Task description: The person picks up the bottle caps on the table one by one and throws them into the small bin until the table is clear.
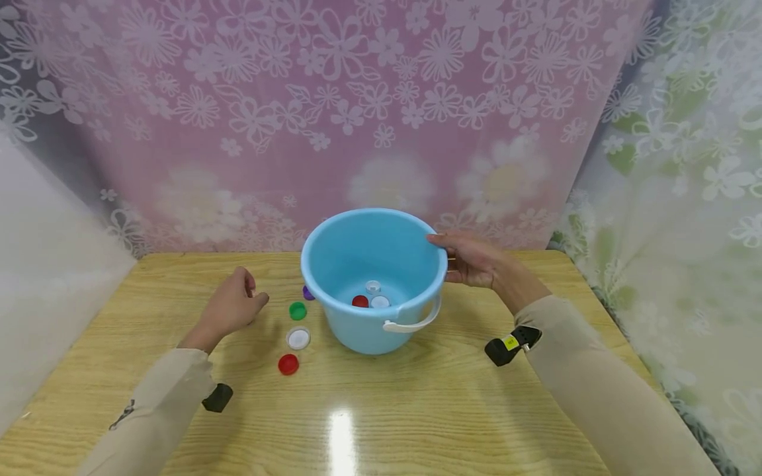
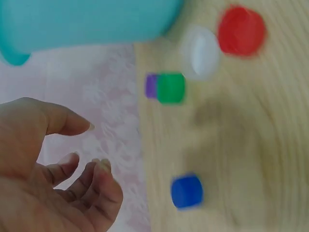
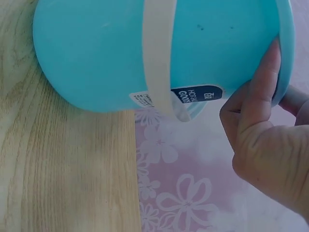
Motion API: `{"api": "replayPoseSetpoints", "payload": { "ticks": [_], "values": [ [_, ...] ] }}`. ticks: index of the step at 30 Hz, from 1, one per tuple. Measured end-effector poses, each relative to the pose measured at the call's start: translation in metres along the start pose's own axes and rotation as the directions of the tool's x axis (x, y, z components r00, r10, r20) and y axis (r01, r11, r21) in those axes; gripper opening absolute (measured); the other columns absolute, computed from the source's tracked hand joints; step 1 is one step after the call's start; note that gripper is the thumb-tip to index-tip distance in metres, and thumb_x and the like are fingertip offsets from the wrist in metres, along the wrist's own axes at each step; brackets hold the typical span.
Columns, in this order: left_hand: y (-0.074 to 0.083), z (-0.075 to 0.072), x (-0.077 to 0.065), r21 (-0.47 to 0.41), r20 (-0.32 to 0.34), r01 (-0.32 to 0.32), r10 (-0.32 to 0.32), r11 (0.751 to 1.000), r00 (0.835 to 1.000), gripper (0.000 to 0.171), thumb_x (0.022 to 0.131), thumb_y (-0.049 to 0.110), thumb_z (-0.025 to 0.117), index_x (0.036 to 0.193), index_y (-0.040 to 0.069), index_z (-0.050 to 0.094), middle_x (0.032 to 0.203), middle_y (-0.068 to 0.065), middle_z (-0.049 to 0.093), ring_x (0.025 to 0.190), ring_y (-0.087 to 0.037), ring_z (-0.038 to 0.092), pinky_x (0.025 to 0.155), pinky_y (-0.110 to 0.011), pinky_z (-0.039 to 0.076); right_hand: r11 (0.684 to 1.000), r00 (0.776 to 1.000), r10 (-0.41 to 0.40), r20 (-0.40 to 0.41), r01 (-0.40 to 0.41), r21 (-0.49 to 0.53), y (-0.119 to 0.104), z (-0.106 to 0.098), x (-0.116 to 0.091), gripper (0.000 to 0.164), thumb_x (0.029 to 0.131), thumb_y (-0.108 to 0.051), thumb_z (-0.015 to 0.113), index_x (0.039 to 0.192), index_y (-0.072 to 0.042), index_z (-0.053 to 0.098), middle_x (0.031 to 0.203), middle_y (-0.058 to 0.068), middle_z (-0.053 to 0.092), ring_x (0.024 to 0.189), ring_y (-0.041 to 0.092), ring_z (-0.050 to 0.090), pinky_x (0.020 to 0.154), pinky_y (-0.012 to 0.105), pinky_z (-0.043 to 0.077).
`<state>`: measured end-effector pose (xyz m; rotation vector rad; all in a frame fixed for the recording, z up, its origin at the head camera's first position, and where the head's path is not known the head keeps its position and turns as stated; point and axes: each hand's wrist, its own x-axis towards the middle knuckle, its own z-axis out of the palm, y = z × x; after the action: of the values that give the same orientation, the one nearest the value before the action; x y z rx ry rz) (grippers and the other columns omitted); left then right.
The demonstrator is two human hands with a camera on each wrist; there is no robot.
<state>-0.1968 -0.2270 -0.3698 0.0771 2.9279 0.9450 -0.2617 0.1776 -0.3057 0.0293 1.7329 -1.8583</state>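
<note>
A light blue bucket (image 1: 363,335) stands on the table, slightly tilted in view. My right hand (image 1: 473,260) grips its rim at the right, thumb over the edge and fingers outside. Inside lie a red cap (image 1: 360,301), a white cap (image 1: 380,302) and a clear one (image 1: 373,287). My left hand (image 1: 229,305) hovers left of the bucket, fingers loosely bent, holding nothing. A blue cap (image 2: 187,191) lies near it in the left wrist view, hidden in the head view. Between hand and bucket are purple (image 1: 308,293), green (image 1: 297,311), white (image 1: 298,338) and red (image 1: 288,364) caps.
The bucket's white handle (image 1: 413,326) hangs down on its near right side. The wooden table (image 1: 417,416) ends at a pink flowered curtain (image 1: 268,165) behind, with a pale floral curtain (image 1: 684,231) along the right.
</note>
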Motion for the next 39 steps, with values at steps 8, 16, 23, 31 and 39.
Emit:
{"api": "replayPoseSetpoints", "payload": {
  "ticks": [8,16,23,31,39],
  "values": [
    [-0.026,0.004,-0.005,0.135,-0.017,0.037,-0.035,0.99,0.999,0.042,0.089,0.027,0.059,0.11,-0.006,0.043,0.115,-0.029,0.037,0.099,-0.045,0.042,0.067,-0.046,0.042,0.993,0.996,-0.053,0.076,0.045,0.107,0.005,-0.007,0.0,0.045,0.1,-0.033,0.05,0.132,-0.002,0.042,0.103,0.012,0.058,0.079,0.02,0.068,0.063,0.027,0.057],
    [-0.04,0.009,0.0,0.178,0.075,0.056,-0.071,0.982,0.995,0.056,0.091,0.029,0.06,0.127,-0.008,0.042,0.125,-0.036,0.037,0.104,-0.047,0.048,0.075,-0.052,0.048,0.988,0.992,-0.094,0.084,0.082,0.129,0.009,-0.011,-0.001,0.041,0.101,-0.024,0.05,0.131,0.003,0.043,0.102,0.013,0.059,0.084,0.023,0.067,0.068,0.03,0.058],
    [-0.054,0.018,0.003,0.26,0.106,-0.022,-0.006,0.965,0.994,0.052,0.09,0.028,0.063,0.126,-0.007,0.05,0.119,-0.034,0.049,0.1,-0.045,0.056,0.081,-0.056,0.049,0.992,0.995,-0.091,0.041,0.087,0.094,0.01,-0.007,-0.002,0.044,0.1,-0.025,0.052,0.134,0.002,0.042,0.112,0.015,0.053,0.09,0.022,0.065,0.074,0.031,0.057],
    [-0.056,0.024,0.004,0.281,0.071,-0.099,0.082,0.955,0.994,0.027,0.088,0.011,0.063,0.109,-0.006,0.063,0.098,-0.025,0.057,0.089,-0.041,0.058,0.077,-0.056,0.049,0.993,0.995,-0.097,0.025,0.095,0.064,0.012,-0.006,-0.004,0.047,0.1,-0.028,0.051,0.136,0.001,0.042,0.119,0.016,0.048,0.097,0.023,0.062,0.077,0.031,0.056],
    [-0.051,0.026,0.004,0.307,0.071,-0.093,0.074,0.947,0.995,0.023,0.089,0.008,0.062,0.106,-0.007,0.061,0.099,-0.026,0.054,0.087,-0.039,0.057,0.075,-0.053,0.05,0.992,0.994,-0.106,0.024,0.104,0.074,0.01,-0.006,-0.006,0.046,0.1,-0.027,0.051,0.135,0.001,0.043,0.118,0.015,0.049,0.096,0.022,0.063,0.077,0.031,0.056]
  ]
}}
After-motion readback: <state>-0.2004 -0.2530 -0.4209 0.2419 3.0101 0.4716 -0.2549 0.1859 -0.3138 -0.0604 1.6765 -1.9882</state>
